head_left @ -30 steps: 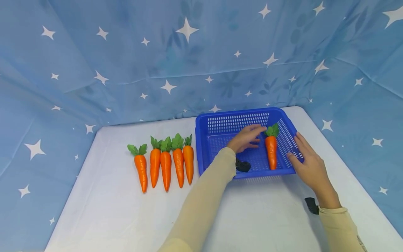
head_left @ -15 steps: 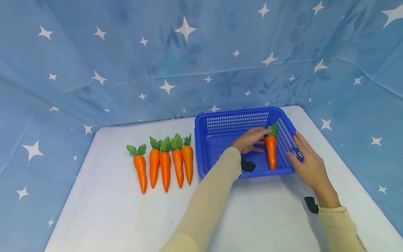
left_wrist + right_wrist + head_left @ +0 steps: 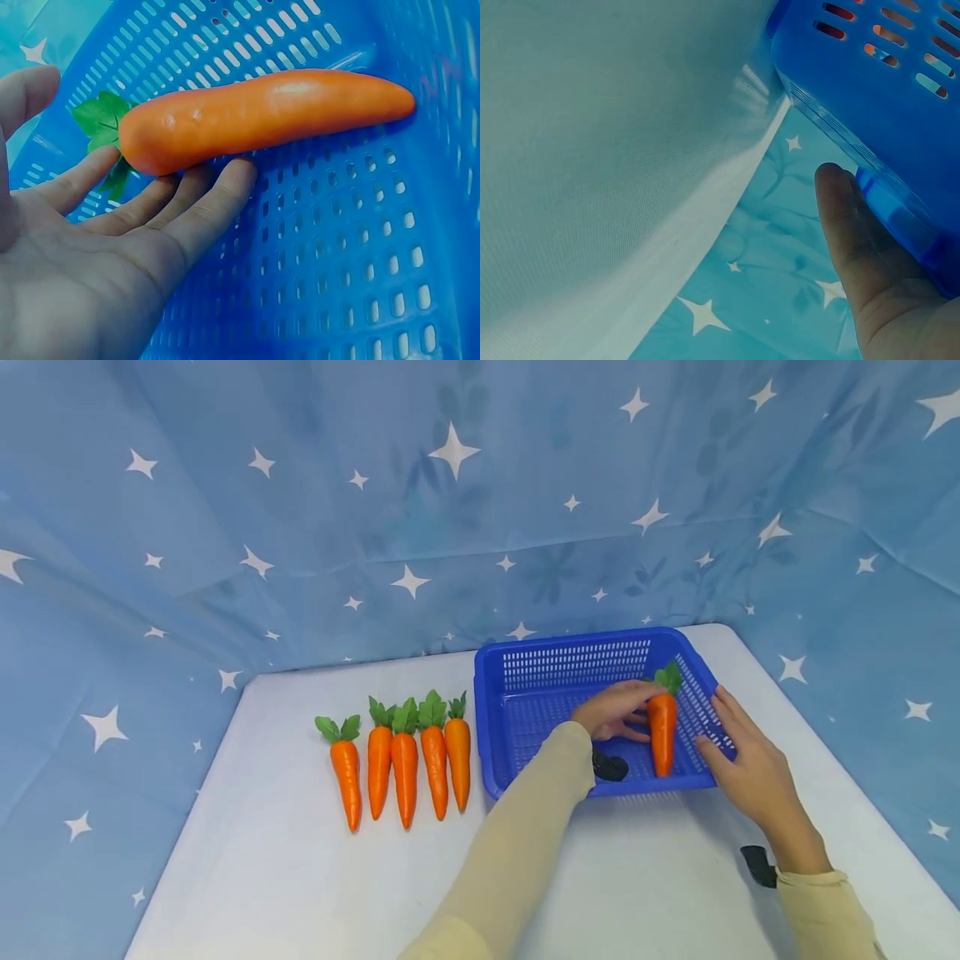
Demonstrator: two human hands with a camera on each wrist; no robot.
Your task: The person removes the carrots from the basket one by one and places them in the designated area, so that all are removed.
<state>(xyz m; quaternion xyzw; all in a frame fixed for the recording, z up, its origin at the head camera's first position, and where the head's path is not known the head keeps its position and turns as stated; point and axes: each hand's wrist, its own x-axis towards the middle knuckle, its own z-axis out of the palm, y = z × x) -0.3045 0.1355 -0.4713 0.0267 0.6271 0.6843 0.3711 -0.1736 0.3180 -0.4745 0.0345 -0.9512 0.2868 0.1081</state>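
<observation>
An orange carrot [image 3: 662, 735] with green leaves lies along the right side of a blue perforated basket [image 3: 542, 797]. Reaching into the basket, my left hand [image 3: 611, 710] is at the carrot's leafy end. In the left wrist view, the left hand [image 3: 97, 262] has its fingertips against or just beneath the carrot [image 3: 262, 112], with its thumb held apart. My right hand [image 3: 757, 777] holds the basket's right rim, thumb over the inner side. The right wrist view shows the right hand's fingers [image 3: 847, 232] fairly straight outside the basket [image 3: 855, 82]; the thumb is hidden there.
Several more carrots [image 3: 404, 777] lie in a row on the white table [image 3: 300, 893], left of the basket, leaves pointing away. A blue star-patterned cloth [image 3: 405, 510] hangs behind and at the sides. A black wrist device [image 3: 609, 766] sits by the left sleeve.
My left hand has moved right, up to the carrot in the basket. That carrot and my right hand stay in place relative to the basket; the head view has shifted slightly.
</observation>
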